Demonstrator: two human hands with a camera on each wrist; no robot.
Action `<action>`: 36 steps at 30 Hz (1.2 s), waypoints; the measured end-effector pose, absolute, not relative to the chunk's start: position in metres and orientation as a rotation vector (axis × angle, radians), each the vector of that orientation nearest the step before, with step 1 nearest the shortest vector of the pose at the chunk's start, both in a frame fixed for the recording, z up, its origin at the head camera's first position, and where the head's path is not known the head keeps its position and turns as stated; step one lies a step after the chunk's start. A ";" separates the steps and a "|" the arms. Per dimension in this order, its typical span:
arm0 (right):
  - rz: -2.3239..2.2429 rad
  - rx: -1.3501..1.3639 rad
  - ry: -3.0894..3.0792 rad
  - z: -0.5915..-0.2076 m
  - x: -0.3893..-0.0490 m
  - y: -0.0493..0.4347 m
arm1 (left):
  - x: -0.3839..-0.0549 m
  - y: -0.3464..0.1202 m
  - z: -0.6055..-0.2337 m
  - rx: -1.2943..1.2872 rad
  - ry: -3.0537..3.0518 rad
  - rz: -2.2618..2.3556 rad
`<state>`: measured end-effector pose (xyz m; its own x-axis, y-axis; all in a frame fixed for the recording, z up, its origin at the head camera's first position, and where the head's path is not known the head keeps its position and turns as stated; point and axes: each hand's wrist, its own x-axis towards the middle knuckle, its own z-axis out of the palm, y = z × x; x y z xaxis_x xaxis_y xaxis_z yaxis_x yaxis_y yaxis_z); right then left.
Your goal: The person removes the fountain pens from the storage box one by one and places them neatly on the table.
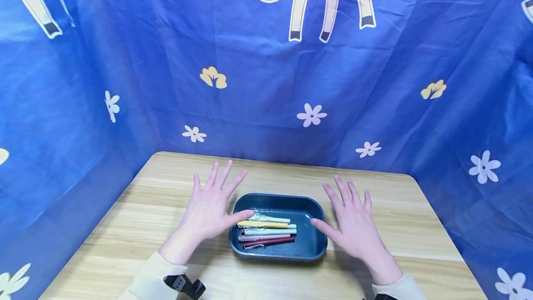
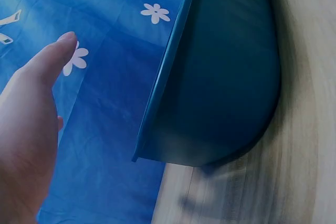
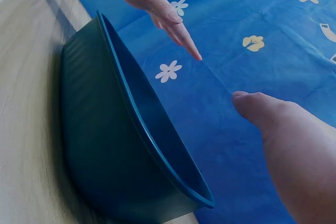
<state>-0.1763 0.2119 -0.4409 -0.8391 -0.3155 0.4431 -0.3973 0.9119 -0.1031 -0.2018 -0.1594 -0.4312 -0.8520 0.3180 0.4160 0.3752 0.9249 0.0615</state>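
A dark teal tray (image 1: 310,244) with rounded corners stands on the table between both hands. Several pens lie side by side in its left half, among them a yellow pen (image 1: 266,224), a pale blue pen (image 1: 272,232) and a dark red pen (image 1: 272,242). My left hand (image 1: 208,212) hovers at the tray's left side, fingers spread and straight, its thumb over the tray's left rim. On the other side my right hand (image 1: 354,226) is likewise spread, the thumb near the right rim. Neither hand holds anything. In both wrist views the tray's outer wall (image 2: 226,77) stands apart from the thumb.
The tray stands on a light wooden table (image 1: 150,198) with rounded far corners. A blue curtain (image 1: 258,119) with flowers and white animal figures hangs behind the table and along both sides. Dark straps (image 1: 183,285) circle the wrists over pale sleeves.
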 end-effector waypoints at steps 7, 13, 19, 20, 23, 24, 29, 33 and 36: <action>0.347 0.530 -2.650 -0.438 -0.174 0.210 | -0.200 -0.160 -0.430 -0.495 -2.686 -0.231; 0.461 0.535 -2.651 -0.436 -0.171 0.207 | -0.198 -0.162 -0.429 -0.490 -2.683 -0.273; 0.513 0.557 -2.641 -0.437 -0.171 0.204 | -0.195 -0.165 -0.430 -0.477 -2.697 -0.338; 0.519 0.559 -2.638 -0.437 -0.171 0.204 | -0.194 -0.166 -0.430 -0.475 -2.701 -0.344; 0.534 0.562 -2.630 -0.437 -0.171 0.201 | -0.194 -0.166 -0.432 -0.470 -2.709 -0.362; 0.539 0.565 -2.629 -0.437 -0.170 0.201 | -0.194 -0.166 -0.433 -0.468 -2.713 -0.364; 0.579 0.580 -2.628 -0.436 -0.169 0.196 | -0.194 -0.168 -0.435 -0.460 -2.729 -0.404; 0.625 0.599 -2.620 -0.437 -0.169 0.193 | -0.192 -0.169 -0.435 -0.455 -2.746 -0.443; 0.665 0.608 -2.619 -0.437 -0.169 0.190 | -0.191 -0.169 -0.435 -0.453 -2.752 -0.458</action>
<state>-0.1689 0.1902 -0.4368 -0.8388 -0.3134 0.4451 -0.4879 0.7956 -0.3592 -0.1908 -0.1688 -0.4352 -0.9006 0.2541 0.3527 0.3546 0.8988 0.2578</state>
